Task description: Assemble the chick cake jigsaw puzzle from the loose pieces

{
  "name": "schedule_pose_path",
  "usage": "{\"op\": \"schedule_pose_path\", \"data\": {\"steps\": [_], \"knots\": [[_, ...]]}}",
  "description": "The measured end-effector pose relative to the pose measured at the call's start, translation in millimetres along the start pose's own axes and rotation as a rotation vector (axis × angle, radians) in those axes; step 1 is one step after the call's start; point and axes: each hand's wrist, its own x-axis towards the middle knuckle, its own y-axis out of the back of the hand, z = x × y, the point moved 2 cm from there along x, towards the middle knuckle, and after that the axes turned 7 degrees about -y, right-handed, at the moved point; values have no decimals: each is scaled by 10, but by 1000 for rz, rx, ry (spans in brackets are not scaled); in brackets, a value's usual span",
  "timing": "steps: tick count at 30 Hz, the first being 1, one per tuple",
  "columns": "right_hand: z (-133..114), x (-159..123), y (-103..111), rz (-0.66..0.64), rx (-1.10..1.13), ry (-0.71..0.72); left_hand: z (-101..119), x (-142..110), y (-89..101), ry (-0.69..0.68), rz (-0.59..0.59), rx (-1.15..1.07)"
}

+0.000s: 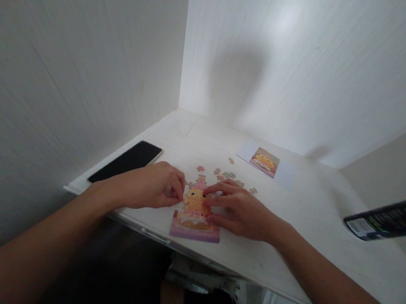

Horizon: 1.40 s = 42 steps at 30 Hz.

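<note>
we have both hands down on a small jigsaw puzzle (196, 216) that lies near the front edge of the white desk (312, 216). our left hand (156, 186) is curled, fingertips pinched together at the puzzle's left side; it looks as if they hold a piece, but we cannot tell for sure, the spot is too small and dim. our right hand (240, 209) lies flatter, fingers stretched and fairly close together, pressing on the puzzle's upper right part.

the risks, as we judge them: the puzzle sits very close to the desk's front edge, so a sideways push from either hand could slide it over and break it apart. pressing hard with the right fingers on a piece that is not seated may buckle the joined rows. the loose pieces (229, 175) scattered just behind the hands could be swept off by a wrist or forearm. the phone (126, 161) lies near the left forearm, close to the desk's left edge, and an elbow nudge might tip it off. the reference picture (264, 161) lies well apart and seems safe. a dark box (387, 223) shows at the right.
</note>
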Motion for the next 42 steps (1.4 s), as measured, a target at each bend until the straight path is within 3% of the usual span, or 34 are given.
{"op": "schedule_pose_path", "data": {"steps": [6,22,27,29,32,36,42], "knots": [[-2,-2,-5,4,0,-5,81,-2,-21,53,-28,87],[8,0,2,11,6,-5,127,16,-44,43,-75,128],[8,-8,-21,31,-14,30,58,-84,119,106,-3,131],[19,-10,-19,83,-3,59,-5,-165,221,187,35,211],[91,-13,45,272,30,76,-60,-271,315,308,-16,306],[312,-27,192,530,-18,33,-9,-315,318,329,-79,286],[490,-28,243,606,-72,-43,30,-292,265,292,-39,293]]}}
